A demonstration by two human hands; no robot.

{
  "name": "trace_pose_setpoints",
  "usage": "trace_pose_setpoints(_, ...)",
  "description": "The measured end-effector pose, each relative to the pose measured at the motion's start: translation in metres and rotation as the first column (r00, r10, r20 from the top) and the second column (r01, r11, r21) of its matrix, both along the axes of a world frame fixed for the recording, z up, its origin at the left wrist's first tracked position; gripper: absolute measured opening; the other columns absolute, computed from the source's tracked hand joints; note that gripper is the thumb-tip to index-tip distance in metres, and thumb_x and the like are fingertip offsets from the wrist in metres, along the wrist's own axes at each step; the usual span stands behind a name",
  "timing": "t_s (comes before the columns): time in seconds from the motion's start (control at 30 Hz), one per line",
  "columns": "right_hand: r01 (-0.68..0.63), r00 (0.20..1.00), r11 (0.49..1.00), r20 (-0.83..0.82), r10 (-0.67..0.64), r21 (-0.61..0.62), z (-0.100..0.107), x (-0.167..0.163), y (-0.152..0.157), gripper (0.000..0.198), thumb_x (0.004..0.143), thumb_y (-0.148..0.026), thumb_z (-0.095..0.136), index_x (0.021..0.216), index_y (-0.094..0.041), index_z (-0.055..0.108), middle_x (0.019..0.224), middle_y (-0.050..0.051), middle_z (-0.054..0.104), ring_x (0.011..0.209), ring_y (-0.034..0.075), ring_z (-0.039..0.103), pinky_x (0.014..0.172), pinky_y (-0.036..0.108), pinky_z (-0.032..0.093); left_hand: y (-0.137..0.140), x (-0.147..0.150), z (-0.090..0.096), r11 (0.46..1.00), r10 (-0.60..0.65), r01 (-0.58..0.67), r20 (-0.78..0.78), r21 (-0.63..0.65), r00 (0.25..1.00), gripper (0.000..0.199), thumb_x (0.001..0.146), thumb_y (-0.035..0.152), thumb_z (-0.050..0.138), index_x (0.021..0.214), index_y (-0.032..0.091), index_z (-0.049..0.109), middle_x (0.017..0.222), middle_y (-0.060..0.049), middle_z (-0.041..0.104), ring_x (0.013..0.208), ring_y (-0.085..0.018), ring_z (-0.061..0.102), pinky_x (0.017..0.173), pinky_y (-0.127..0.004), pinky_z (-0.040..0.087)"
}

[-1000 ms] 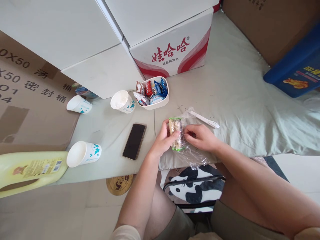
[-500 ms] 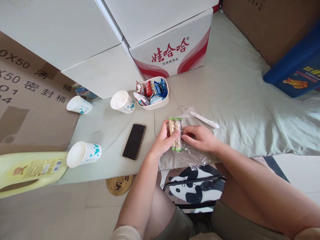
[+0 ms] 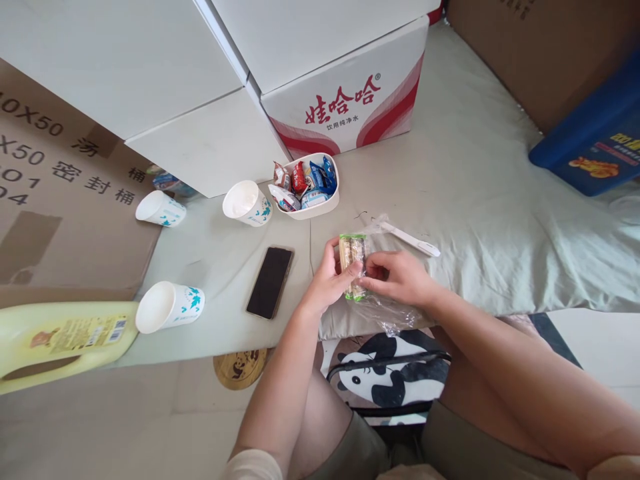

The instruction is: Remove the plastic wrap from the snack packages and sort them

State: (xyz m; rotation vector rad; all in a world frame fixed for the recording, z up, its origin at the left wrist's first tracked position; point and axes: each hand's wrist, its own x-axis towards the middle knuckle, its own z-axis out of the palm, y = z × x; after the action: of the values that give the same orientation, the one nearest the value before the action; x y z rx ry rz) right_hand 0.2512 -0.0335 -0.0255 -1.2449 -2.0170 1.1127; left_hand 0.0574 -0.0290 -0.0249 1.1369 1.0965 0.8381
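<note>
My left hand is closed around a pair of snack packs in clear wrappers with green ends, its thumb lying across their front. On their right side, my right hand is curled with thumb and fingertips pinched at the edge of the packs. Thin clear plastic film hangs below the hands and also shows above them. Just beyond my right hand a slim white plastic tool lies on the cloth.
A white tub of small wrapped snacks stands ahead, beside a paper cup. Further left are two more paper cups, a phone and a yellow jug. White boxes line the back; a blue container stands right.
My right thumb and fingers have shifted slightly left over the edge of the snack packs. The left hand keeps its hold.
</note>
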Motion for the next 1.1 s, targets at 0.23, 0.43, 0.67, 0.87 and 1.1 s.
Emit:
trace_pose_setpoints(0.23, -0.001, 0.995, 0.999, -0.102, 0.005, 0.039, 0.000, 0.003, 0.001, 0.025, 0.089, -0.032, 0.051, 0.067, -0.020, 0.050, 0.064, 0.000, 0.054, 0.061, 0.013, 0.048, 0.062, 0.028, 0.036, 0.003, 0.000, 0.001, 0.995, 0.102, -0.102, 0.049, 0.004, 0.994, 0.079, 0.071, 0.064, 0.082, 0.129, 0.026, 0.044, 0.115, -0.007, 0.067, 0.100, -0.022, 0.068, 0.085, -0.035, 0.056)
trace_pose_setpoints(0.43, -0.026, 0.996, 1.000, -0.089, 0.027, 0.005, 0.001, 0.004, 0.000, 0.031, 0.083, -0.049, 0.064, 0.081, -0.019, 0.059, 0.074, 0.002, 0.062, 0.067, 0.015, 0.055, 0.064, 0.028, 0.038, 0.004, 0.001, 0.003, 0.981, 0.186, -0.190, 0.074, 0.047, 0.980, 0.082, 0.070, 0.062, 0.084, 0.129, 0.028, 0.038, 0.119, -0.006, 0.063, 0.104, -0.021, 0.066, 0.092, -0.034, 0.054)
trace_pose_setpoints(0.67, 0.069, 0.991, 0.998, -0.119, -0.067, 0.009, 0.002, 0.004, 0.001, 0.019, 0.087, -0.033, 0.054, 0.073, -0.020, 0.057, 0.065, 0.000, 0.058, 0.061, 0.013, 0.050, 0.061, 0.027, 0.037, 0.007, -0.004, 0.000, 0.968, 0.230, -0.239, 0.117, 0.077, 0.966, 0.079, 0.069, 0.060, 0.086, 0.126, 0.031, 0.040, 0.120, -0.005, 0.063, 0.109, -0.020, 0.066, 0.097, -0.034, 0.053)
trace_pose_setpoints(0.87, 0.495, 0.869, 0.869, -0.024, -0.495, 0.003, 0.001, 0.012, 0.003, 0.007, 0.077, -0.023, 0.057, 0.074, -0.023, 0.051, 0.066, 0.000, 0.057, 0.059, 0.015, 0.048, 0.057, 0.029, 0.036, 0.012, -0.007, 0.005, 0.952, 0.289, -0.305, 0.232, 0.035, 0.929, 0.069, 0.072, 0.061, 0.083, 0.123, 0.030, 0.048, 0.130, -0.005, 0.066, 0.122, -0.022, 0.064, 0.102, -0.035, 0.051)
trace_pose_setpoints(1.1, 0.327, 0.945, 0.883, -0.093, -0.314, 0.337, -0.003, 0.008, -0.003, 0.014, 0.084, -0.017, 0.051, 0.085, -0.025, 0.063, 0.091, 0.008, 0.067, 0.084, 0.022, 0.062, 0.077, 0.036, 0.049, 0.012, -0.007, 0.003, 0.950, 0.304, -0.311, 0.205, 0.002, 0.930, 0.071, 0.073, 0.059, 0.083, 0.129, 0.028, 0.052, 0.128, -0.007, 0.071, 0.124, -0.024, 0.066, 0.102, -0.035, 0.053)
